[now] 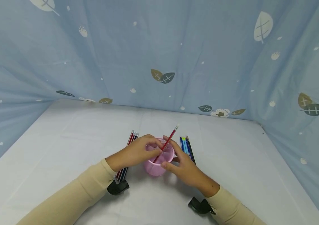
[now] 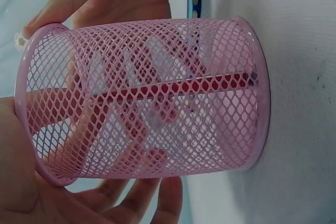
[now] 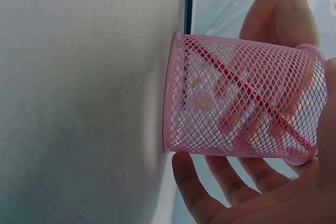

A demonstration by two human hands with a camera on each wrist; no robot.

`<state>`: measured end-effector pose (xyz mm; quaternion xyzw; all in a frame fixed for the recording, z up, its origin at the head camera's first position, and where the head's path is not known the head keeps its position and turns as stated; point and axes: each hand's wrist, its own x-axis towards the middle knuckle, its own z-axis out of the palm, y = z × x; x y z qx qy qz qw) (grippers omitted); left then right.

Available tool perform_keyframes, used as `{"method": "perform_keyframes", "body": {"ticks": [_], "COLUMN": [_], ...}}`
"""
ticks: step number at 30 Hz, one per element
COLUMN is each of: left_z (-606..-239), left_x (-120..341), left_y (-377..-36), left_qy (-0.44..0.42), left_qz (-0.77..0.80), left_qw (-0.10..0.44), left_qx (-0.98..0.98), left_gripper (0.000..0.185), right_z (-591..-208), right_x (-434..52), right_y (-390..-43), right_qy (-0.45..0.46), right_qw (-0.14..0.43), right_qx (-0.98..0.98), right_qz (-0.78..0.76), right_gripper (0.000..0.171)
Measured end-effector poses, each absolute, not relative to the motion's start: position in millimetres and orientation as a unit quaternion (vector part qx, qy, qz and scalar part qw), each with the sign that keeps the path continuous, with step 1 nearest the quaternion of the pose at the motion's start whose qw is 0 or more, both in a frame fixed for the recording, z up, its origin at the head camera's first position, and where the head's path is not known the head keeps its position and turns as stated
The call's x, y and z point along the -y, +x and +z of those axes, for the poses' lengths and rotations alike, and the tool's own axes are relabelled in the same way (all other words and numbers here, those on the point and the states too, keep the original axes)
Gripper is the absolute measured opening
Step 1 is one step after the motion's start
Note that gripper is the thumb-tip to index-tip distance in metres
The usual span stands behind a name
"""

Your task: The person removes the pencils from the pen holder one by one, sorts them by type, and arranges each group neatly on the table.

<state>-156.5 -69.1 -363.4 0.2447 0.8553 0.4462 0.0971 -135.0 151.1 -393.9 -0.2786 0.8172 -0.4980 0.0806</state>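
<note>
A pink mesh pen holder [image 1: 159, 161] stands upright on the white table [image 1: 77, 137]. A red pencil [image 1: 170, 137] leans inside it, its eraser end sticking out past the far rim. My left hand [image 1: 137, 151] wraps the holder's left side, its fingertips over the rim beside the pencil. Cupping the right side is my right hand [image 1: 183, 164], thumb near and fingers far. In the wrist views the holder [image 2: 157, 51] [image 3: 210, 77] shows the pencil [image 2: 173, 87] [image 3: 236, 77] through its mesh, and neither hand's fingers plainly touch the pencil.
A bundle of red and blue pencils [image 1: 132, 137] lies left of the holder, partly under my left wrist. Blue and dark pens [image 1: 186, 146] lie to its right. Blue leaf-print cloth [image 1: 159, 56] walls the table on three sides.
</note>
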Motion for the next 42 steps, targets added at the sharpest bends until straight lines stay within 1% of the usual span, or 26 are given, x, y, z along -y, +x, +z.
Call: {"method": "perform_keyframes", "body": {"ticks": [2,6,16,23,29,33,42], "left_z": [-363,-361,-361,-359,-360,-360,-344], "left_x": [70,71,69,67,69,70,66], "left_y": [-156,-156,-157,-158,-158,-159,-163], "left_qy": [0.241,0.246,0.261,0.256,0.257,0.263,0.300], "left_qz": [0.451,0.452,0.429,0.439,0.432,0.419,0.357], "left_qw": [0.101,0.106,0.115,0.130,0.121,0.121,0.141], "left_qx": [-0.854,-0.851,-0.857,-0.851,-0.856,-0.861,-0.873], "left_gripper": [0.012,0.009,0.023,0.014,0.014,0.014,0.016], "right_z": [-394,-393,-396,-396,-395,-395,-396], "right_x": [-150,-149,-151,-152,-150,-149,-152], "right_y": [-135,-135,-135,-134,-135,-136,-135], "right_qy": [-0.278,-0.277,-0.284,-0.284,-0.264,-0.268,-0.276], "right_qw": [0.085,0.087,0.080,0.076,0.086,0.088,0.087], "right_qx": [-0.815,-0.815,-0.815,-0.820,-0.829,-0.829,-0.824], "right_qz": [-0.502,-0.502,-0.499,-0.491,-0.485,-0.482,-0.488], "right_gripper": [0.078,0.077,0.077,0.075,0.073,0.073,0.075]}}
